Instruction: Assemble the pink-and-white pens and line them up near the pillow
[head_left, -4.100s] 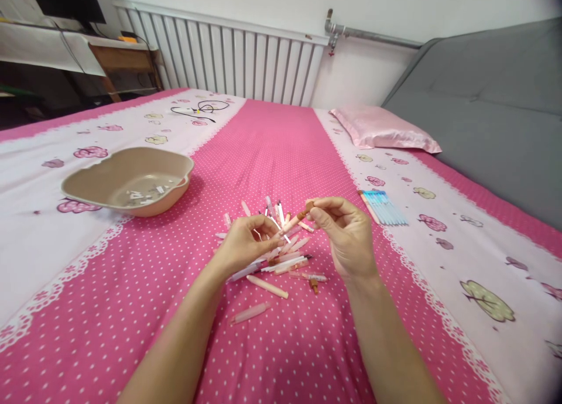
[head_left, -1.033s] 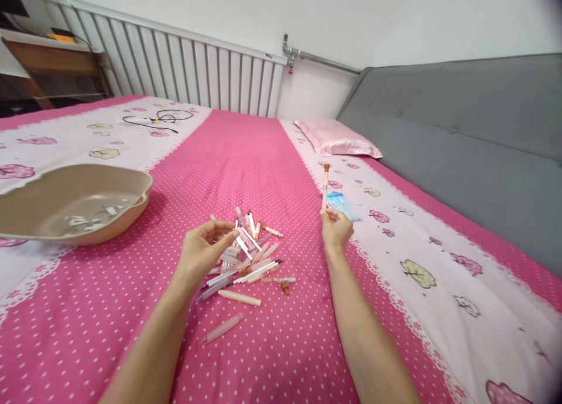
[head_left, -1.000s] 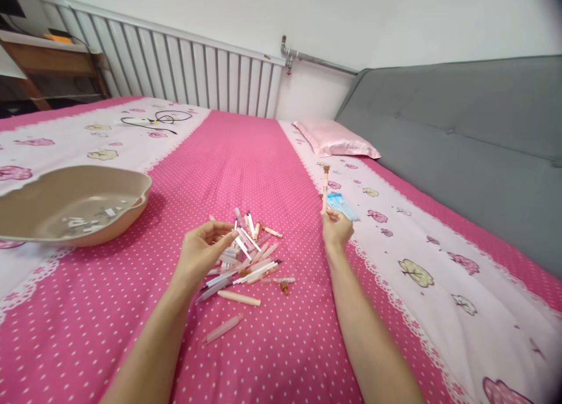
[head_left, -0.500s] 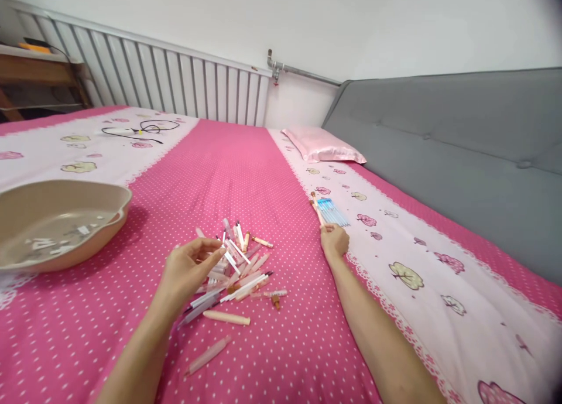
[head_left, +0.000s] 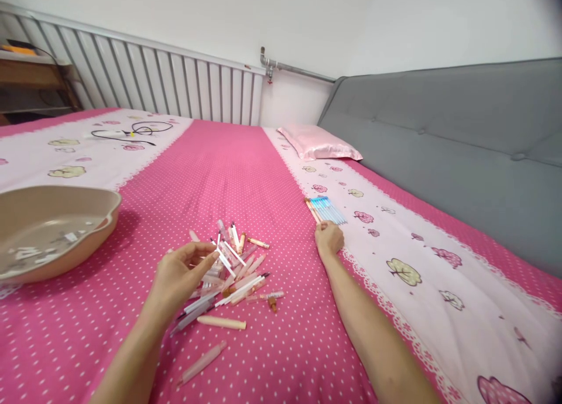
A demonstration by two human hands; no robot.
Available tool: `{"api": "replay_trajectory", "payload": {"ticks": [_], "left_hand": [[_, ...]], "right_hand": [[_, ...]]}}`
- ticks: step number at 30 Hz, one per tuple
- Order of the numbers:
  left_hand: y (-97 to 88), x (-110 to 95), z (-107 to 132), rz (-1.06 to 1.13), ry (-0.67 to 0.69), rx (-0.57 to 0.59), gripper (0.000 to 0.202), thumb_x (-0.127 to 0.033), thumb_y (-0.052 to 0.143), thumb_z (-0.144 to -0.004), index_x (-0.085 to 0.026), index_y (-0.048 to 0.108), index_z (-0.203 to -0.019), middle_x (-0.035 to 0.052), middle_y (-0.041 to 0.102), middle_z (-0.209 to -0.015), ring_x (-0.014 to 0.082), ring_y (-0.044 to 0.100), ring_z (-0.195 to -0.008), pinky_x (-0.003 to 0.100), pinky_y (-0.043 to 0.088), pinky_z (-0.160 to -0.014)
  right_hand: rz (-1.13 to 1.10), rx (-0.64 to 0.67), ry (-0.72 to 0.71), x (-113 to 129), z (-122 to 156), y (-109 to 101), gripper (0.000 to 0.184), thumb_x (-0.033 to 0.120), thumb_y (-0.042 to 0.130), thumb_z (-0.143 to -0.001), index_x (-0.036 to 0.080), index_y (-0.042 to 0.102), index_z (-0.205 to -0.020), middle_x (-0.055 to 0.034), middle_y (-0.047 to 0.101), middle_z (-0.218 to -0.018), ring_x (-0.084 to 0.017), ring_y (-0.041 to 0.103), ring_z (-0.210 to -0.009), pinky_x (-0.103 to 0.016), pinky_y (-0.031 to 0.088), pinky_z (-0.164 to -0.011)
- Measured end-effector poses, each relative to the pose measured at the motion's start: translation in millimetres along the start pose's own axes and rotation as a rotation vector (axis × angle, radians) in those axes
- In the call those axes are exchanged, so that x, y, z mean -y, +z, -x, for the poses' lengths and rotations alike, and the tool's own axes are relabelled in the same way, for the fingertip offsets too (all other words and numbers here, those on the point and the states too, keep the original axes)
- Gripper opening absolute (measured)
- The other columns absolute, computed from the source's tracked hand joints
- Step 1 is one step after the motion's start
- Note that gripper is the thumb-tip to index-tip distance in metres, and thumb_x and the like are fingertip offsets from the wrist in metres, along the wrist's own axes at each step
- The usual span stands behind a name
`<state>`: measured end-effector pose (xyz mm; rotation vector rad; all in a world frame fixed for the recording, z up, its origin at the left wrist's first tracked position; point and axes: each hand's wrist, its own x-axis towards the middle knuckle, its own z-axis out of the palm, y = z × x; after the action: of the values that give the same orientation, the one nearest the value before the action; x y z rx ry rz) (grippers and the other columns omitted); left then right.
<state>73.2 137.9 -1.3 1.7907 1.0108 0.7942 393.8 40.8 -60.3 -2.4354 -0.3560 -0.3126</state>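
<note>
A heap of pink, white and peach pen parts (head_left: 237, 269) lies on the pink dotted sheet (head_left: 228, 175). My left hand (head_left: 178, 275) hovers at the heap's left edge, fingers curled in a pinch; what they hold is too small to make out. My right hand (head_left: 329, 239) is stretched out to the right, closed on the near end of a peach-pink pen (head_left: 311, 208). That pen lies flat against the left side of a row of blue pens (head_left: 329, 209) on the pale flowered strip.
A beige bowl (head_left: 109, 202) with small white bits inside sits at the left. A black cable (head_left: 140, 127) lies far back on the bed. A pink pillow (head_left: 320, 146) lies by the grey padded headboard (head_left: 439, 140). A white radiator (head_left: 153, 82) lines the wall.
My right hand carried the peach-pink pen from the heap out to the right, then tipped it down from upright until it lies beside the blue pens. My left hand stayed by the heap.
</note>
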Motion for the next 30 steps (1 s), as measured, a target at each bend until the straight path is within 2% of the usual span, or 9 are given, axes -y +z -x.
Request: {"api": "replay_trajectory", "payload": {"ticks": [6,13,23,30], "left_hand": [[-1.3,-2,1,-0.004,0.003,-0.004,0.045,-0.052,0.067,-0.061,-0.014,0.067,-0.085,0.0058,0.067,-0.071,0.0145,0.057,-0.060,0.023,0.045,-0.051],[-0.7,-6,3,0.011,-0.027,0.001,0.046,-0.053,0.067,-0.060,-0.014,0.066,-0.085,0.0031,0.064,-0.064,0.0128,0.054,-0.054,0.022,0.042,-0.047],[-1.6,-11,4,-0.008,-0.039,0.012,0.047,-0.055,0.066,-0.060,-0.015,0.066,-0.084,0.0040,0.065,-0.065,0.0142,0.055,-0.056,0.023,0.044,-0.048],[-1.4,-8,3,-0.043,0.000,-0.006,0.044,-0.054,0.066,-0.060,-0.015,0.067,-0.081,0.0051,0.067,-0.067,0.0146,0.056,-0.056,0.023,0.044,-0.050]], "right_hand": [[-0.009,-0.007,-0.013,-1,0,1,0.020,0.028,0.054,-0.076,0.020,0.071,-0.082,-0.0097,0.068,-0.082,-0.019,0.061,-0.071,-0.027,0.042,-0.062],[-0.010,-0.024,-0.012,-1,1,2,0.023,0.028,0.050,-0.078,0.018,0.071,-0.081,-0.0108,0.067,-0.082,-0.019,0.060,-0.070,-0.027,0.041,-0.062],[-0.039,-0.039,-0.005,-2,2,3,0.020,0.027,0.052,-0.077,0.017,0.069,-0.081,-0.0098,0.068,-0.079,-0.019,0.061,-0.072,-0.026,0.040,-0.063],[-0.049,-0.052,0.003,-3,1,5,0.020,0.028,0.053,-0.077,0.017,0.069,-0.081,-0.0106,0.068,-0.080,-0.019,0.061,-0.073,-0.027,0.040,-0.063]]}}
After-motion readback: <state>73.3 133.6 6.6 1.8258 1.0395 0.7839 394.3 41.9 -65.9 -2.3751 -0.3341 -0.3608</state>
